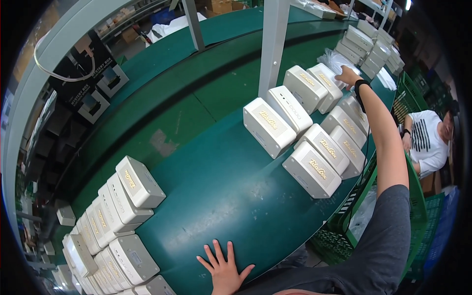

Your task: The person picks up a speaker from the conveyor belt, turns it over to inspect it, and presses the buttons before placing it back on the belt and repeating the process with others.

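Observation:
My left hand lies flat with spread fingers on the green belt near its front edge, holding nothing. My right arm stretches far out to the right. My right hand rests on a white rectangular box at the far end of a group of similar white boxes. Whether the fingers grip that box or only touch it is unclear. A dark band sits on that wrist.
Another cluster of white boxes lies at the left on the belt. More boxes are stacked at the far right. A grey post rises from the belt. Green crates stand beside me. A seated person is at the right.

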Available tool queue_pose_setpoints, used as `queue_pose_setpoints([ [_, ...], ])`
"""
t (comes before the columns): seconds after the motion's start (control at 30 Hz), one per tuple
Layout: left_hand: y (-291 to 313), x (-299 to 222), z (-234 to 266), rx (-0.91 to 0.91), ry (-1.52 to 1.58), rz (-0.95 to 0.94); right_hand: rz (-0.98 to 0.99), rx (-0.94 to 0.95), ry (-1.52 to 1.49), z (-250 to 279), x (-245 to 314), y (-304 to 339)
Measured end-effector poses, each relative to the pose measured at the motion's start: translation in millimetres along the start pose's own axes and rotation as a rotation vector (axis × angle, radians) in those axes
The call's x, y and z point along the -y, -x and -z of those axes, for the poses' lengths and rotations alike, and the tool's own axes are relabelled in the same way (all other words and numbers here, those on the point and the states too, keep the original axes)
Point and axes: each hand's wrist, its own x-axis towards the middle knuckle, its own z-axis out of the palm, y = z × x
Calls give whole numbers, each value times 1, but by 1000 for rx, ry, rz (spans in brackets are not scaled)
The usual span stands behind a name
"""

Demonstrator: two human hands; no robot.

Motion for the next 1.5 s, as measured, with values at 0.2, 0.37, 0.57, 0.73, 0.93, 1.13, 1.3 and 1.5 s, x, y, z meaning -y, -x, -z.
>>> queue_pose_setpoints([
  [0.2, 4, 3, 1, 7, -46, 31, 108, 73, 40, -15, 37, 18],
  [0.37, 0, 2, -5, 33, -36, -6, 209, 282, 359, -27, -22, -50],
  [0.57, 5, 6, -5, 20, -59, 37, 36, 244, 172, -47, 27, -28],
  [0.73, -1, 4, -6, 21, -29, 9, -95, 265, -356, 4, -6, -15],
  [0.93, 3, 3, -4, 10, -9, 2, -195, 113, -622, 30, -71, -48],
  [1.13, 1, 1, -2, 33, -36, 31, -286, -27, -246, 4, -20, -36],
  [1.3, 3, 1, -3, 11, -40, 5, 29, -131, 125, -6, -21, -41],
  [1.5, 3, 1, -5, -3, -61, 30, 278, -194, 325, -49, 5, -16],
])
